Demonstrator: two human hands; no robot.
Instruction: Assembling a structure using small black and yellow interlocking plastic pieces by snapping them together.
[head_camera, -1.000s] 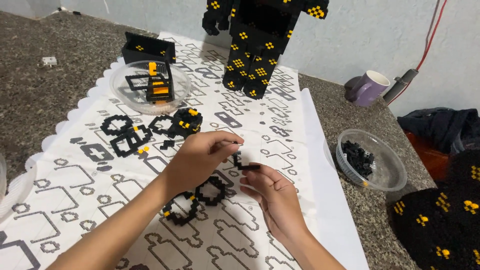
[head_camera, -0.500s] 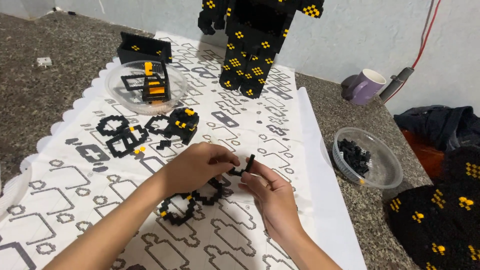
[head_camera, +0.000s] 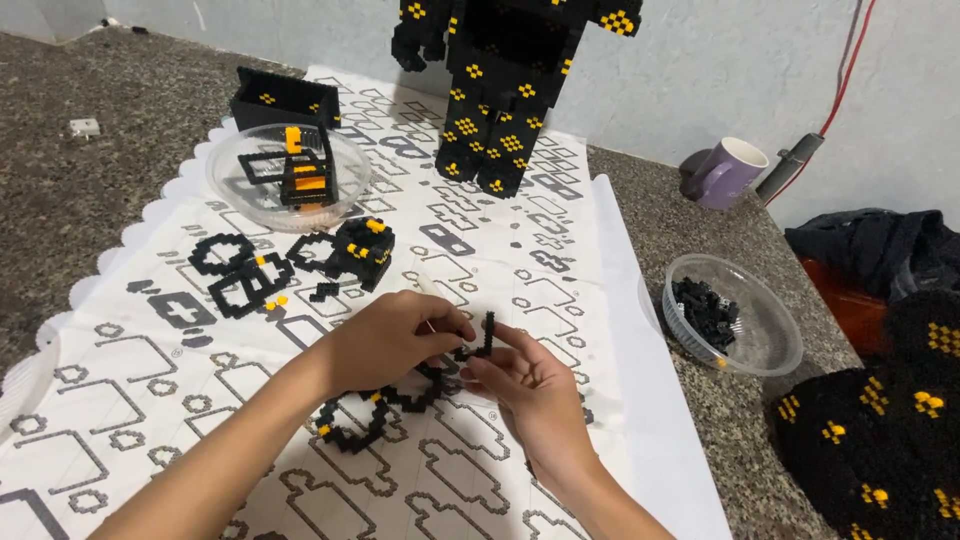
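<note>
On the patterned paper sheet (head_camera: 480, 470), mid-counter, both hands meet over a small black block strip (head_camera: 487, 335). Left hand (head_camera: 385, 340) has its fingers curled shut and pinched onto the lower end of the strip; right hand (head_camera: 530, 385) pinches it from the other side, thumb and forefinger closed on the piece. The strip stands roughly upright between the fingertips, just above the sheet.

Progress, as a judgement: well along overall, early on this sub-part. A tall black-and-yellow block figure (head_camera: 505, 90) stands finished-looking at the far edge of the sheet. Directly below the hands lie black ring-shaped outlines (head_camera: 365, 420) with yellow dots, touching or nearly touching the left hand; whether the strip is already joined to them I cannot tell, the fingers hide it. More flat outline pieces (head_camera: 240, 275) and a chunkier black-yellow lump (head_camera: 362, 248) sit loose to the upper left, not yet assembled into anything. A clear bowl (head_camera: 232, 195) at the far left holds further part-built frames with an orange-yellow piece; a black open box piece (head_camera: 285, 98) sits behind it.

Loose stock: a second clear bowl (head_camera: 775, 345) on the bare granite right of the sheet holds a small heap of black bricks, so supply is left.

Around: purple mug (head_camera: 728, 172) near the wall, a red cable (head_camera: 845, 70) running up it, dark cloth (head_camera: 880, 250) and another black-yellow block mass (head_camera: 880, 450) at right. Nothing blocks the hands; the rings under them crowd the working spot somewhat.
</note>
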